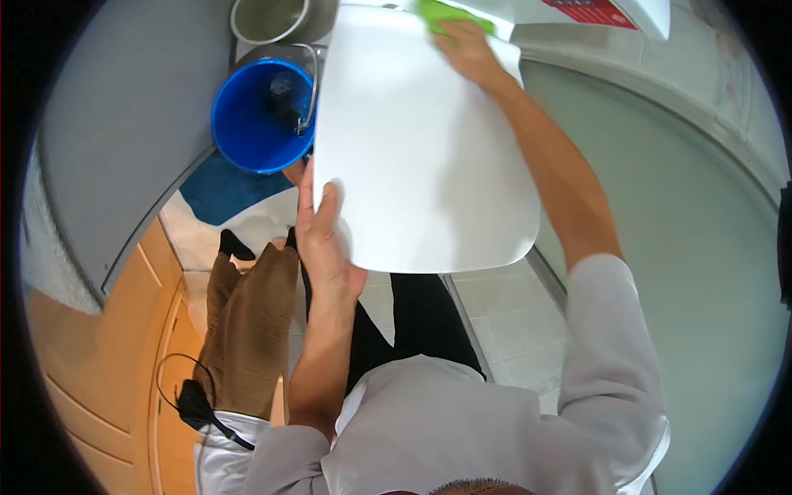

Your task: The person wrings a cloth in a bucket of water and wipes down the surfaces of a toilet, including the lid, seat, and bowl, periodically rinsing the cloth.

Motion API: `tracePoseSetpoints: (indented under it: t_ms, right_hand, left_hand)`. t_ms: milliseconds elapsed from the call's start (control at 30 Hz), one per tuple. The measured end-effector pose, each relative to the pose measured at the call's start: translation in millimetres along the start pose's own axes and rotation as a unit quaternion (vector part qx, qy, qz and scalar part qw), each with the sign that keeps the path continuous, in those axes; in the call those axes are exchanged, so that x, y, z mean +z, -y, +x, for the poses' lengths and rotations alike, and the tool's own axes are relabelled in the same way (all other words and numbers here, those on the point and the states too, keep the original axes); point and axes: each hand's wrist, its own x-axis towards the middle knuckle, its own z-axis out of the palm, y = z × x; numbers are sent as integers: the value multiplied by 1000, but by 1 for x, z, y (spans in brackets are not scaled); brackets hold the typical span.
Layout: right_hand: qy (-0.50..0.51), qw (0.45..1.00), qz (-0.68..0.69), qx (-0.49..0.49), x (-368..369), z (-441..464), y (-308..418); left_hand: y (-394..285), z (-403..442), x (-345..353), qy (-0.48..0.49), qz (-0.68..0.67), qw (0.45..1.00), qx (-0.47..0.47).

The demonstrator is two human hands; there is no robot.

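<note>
A large white toilet lid (421,140) with rounded corners fills the middle of the head view. My left hand (323,235) grips its lower left edge, with the thumb on the upper face and the other fingers partly hidden behind. At the lid's far right end, my right hand (472,54) presses down on a bright green cloth (450,12). Part of that cloth is covered by my fingers. What lies beneath the lid is hidden.
Left of the lid stands a blue bucket (239,115) with a metal handle, beside a pale round container (268,18). A dark blue mat (231,194) lies on the floor. Another person in brown trousers (247,330) stands close at left. A frosted panel (660,247) is at right.
</note>
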Motion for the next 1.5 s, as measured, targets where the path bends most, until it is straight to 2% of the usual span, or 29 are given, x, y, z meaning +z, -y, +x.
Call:
tracePoseSetpoints:
  t_ms: [33,67,100,133,200,233,300,400,433,467,533,567,633,700,733,767,800,867,967,1033,1100,1167,1200,1267,1300,1367,1433,1500]
  right_hand:
    - [22,998,-1,60,-15,27,51]
    - [106,987,-24,117,-18,47,71]
    - [39,996,23,83,-16,48,74]
    - [37,994,23,99,-15,31,71]
    - [-9,989,-108,105,-15,4,62]
    - [0,981,-189,41,-1,-19,37]
    - [57,972,-13,227,-67,-63,117]
    - [68,973,-38,218,-74,-84,129]
    - [27,971,-35,234,-56,-111,86]
    - [-6,970,-46,239,-42,-85,54]
    - [-65,926,-42,369,-31,-27,30]
    - [-61,923,-37,379,-38,-22,29]
    - [20,883,62,465,-50,-31,48]
    - [60,878,202,430,-46,-129,46]
    - [19,851,267,451,-85,-142,114]
    - [4,781,285,555,-119,-160,158]
    - [-42,688,448,570,-131,-196,178]
    - [-114,608,529,581,-150,-225,242]
    - [-97,608,501,609,-147,-230,233]
    - [-50,652,463,599,-116,-199,172]
    - [-51,563,620,544,-86,-159,102]
    - [-61,548,522,651,-78,-122,88]
    - [-67,539,534,648,-87,-122,100]
    - [-88,472,631,610,-112,-164,142]
    - [-124,481,637,590,-116,-188,167]
    - [-154,452,574,665,-156,-211,240]
    - [-161,381,669,618,-179,-221,303]
    - [-183,300,726,592,-171,-196,352]
  left_hand:
    - [-4,2,-4,11,0,1000,-6]
    - [-7,4,0,21,17,1000,-12]
    - [-10,3,-1,17,28,999,-28]
    - [-15,2,-3,15,37,998,-39]
    - [-31,5,-10,28,26,999,-30]
    - [-52,6,-21,33,4,999,-28]
    - [-70,6,-39,32,4,999,-34]
    - [-78,15,-39,1,10,999,-34]
    - [-38,7,-31,-11,31,999,-31]
    - [-41,8,-27,-11,36,999,-33]
    - [-49,11,-28,18,39,999,-22]
    - [-52,10,-24,14,38,999,-19]
    - [-61,10,-40,9,46,998,-32]
    - [-49,3,-39,9,37,999,-26]
    - [-55,6,-42,17,33,999,-21]
    - [-46,6,-36,16,37,999,-19]
    - [-42,5,-33,13,39,999,-18]
    - [-49,8,-38,5,52,999,-17]
    - [-44,10,-35,54,42,997,-25]
    - [-45,11,-36,61,70,995,-29]
    - [-44,13,-40,64,81,994,-39]
    - [-49,16,-43,47,101,993,-38]
    - [-54,25,-39,42,100,994,-33]
    - [-60,23,-38,58,109,991,-43]
    - [-61,18,-31,57,110,991,-49]
    - [-58,15,-26,55,106,992,-49]
    - [-50,27,-30,45,102,993,-29]
    - [-49,34,-37,51,88,994,-33]
